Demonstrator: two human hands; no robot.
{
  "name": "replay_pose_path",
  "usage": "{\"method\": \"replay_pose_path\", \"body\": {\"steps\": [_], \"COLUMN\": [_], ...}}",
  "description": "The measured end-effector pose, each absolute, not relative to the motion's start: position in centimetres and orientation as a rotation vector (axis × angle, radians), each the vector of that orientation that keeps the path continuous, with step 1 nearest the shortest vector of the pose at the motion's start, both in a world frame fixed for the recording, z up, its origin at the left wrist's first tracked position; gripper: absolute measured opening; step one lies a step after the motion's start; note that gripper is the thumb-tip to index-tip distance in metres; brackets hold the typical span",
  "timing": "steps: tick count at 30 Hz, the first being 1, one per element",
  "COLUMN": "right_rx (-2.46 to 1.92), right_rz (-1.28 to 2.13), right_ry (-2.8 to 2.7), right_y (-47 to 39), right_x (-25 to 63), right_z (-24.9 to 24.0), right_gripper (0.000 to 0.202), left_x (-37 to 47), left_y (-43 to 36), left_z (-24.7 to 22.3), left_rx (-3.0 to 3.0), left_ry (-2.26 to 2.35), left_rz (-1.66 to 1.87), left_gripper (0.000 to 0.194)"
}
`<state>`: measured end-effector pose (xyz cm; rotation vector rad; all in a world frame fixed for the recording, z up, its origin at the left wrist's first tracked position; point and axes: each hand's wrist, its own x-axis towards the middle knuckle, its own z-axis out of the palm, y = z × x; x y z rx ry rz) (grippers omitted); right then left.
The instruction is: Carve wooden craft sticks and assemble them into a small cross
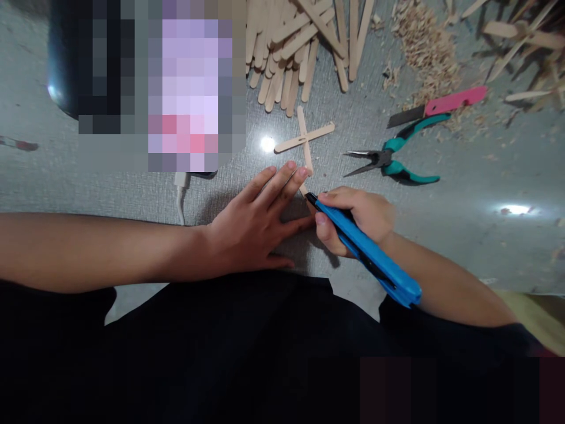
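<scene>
My left hand (260, 212) lies on the grey table with its fingers spread. A wooden stick (303, 189) shows beside its fingertips, partly hidden by the hand. My right hand (357, 218) is wrapped round a blue tool (371, 247), possibly a cutter or glue pen, whose black tip touches or nearly touches that stick. Just beyond the left fingertips, two crossed wooden sticks (291, 143) form an X with a small dark mark at the crossing.
Teal pliers (384, 160) lie open at the right, near a pink-handled blade (454, 101). Loose sticks (286, 65) and wood shavings (428, 53) are at the back. More crossed sticks (521, 35) stand far right. A white cable (180, 197) runs at the left.
</scene>
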<state>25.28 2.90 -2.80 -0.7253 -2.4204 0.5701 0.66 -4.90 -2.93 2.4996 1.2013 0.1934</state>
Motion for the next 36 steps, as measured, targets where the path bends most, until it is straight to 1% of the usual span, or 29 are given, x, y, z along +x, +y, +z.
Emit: {"method": "replay_pose_path", "body": {"steps": [7, 11, 14, 19, 24, 30, 36], "right_rx": [-0.716, -0.714, -0.698, -0.717, -0.698, -0.64, -0.619], "right_rz": [0.563, 0.587, 0.59, 0.587, 0.574, 0.494, 0.401], "right_ry": [-2.426, -2.441, -2.421, -2.417, -2.407, -2.451, -2.444], "right_y": [2.8, 2.85, 2.86, 2.75, 2.8, 2.76, 2.79], "right_x": [25.19, 25.34, 25.39, 25.24, 25.09, 25.01, 24.6], "right_z": [-2.61, -2.58, -2.66, -2.73, -2.64, -2.84, -2.95], "right_gripper": [0.034, 0.029, 0.029, 0.027, 0.03, 0.034, 0.034], "left_x": [0.72, 0.72, 0.73, 0.75, 0.72, 0.71, 0.66], "left_y": [-4.89, -5.0, -5.01, -4.89, -4.83, -4.9, -4.91], "left_z": [-2.96, -3.26, -3.32, -3.05, -2.97, -3.21, -3.21], "left_rx": [2.505, 2.52, 2.535, 2.518, 2.497, 2.509, 2.539], "left_ry": [1.206, 1.203, 1.211, 1.206, 1.202, 1.201, 1.201], "left_rz": [0.214, 0.233, 0.245, 0.213, 0.206, 0.253, 0.279], "left_gripper": [0.103, 0.105, 0.107, 0.105, 0.104, 0.106, 0.103]}}
